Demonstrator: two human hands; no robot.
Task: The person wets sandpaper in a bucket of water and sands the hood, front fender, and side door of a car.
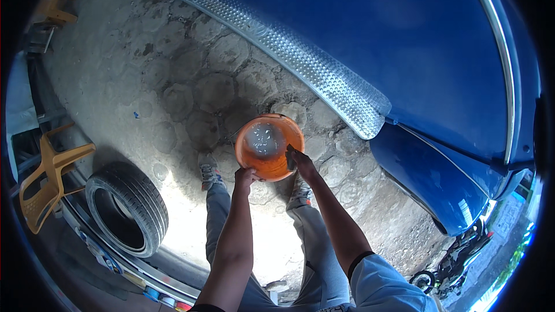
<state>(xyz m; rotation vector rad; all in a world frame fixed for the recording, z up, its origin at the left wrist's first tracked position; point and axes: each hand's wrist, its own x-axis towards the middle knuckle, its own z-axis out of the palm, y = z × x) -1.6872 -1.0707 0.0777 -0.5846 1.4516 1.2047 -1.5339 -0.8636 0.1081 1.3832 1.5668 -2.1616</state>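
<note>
An orange bucket (280, 170) with pale, rippled water (265, 140) inside is in front of me, above the paving and just beyond my feet. My left hand (247, 178) is closed on its near rim, thumb over the edge. On the near right side of the rim, my right hand (304, 165) is closed around a small dark block-like thing (290, 157). That thing lies against the bucket's inner wall, above the water; its exact kind is unclear.
A blue vehicle (416, 40) with a textured metal running board (324, 75) fills the far right. A tyre (151, 214) and a tan plastic chair (51, 176) are at the left. A motorcycle (457, 263) stands at the lower right. Uneven stone paving (179, 98) spreads beneath.
</note>
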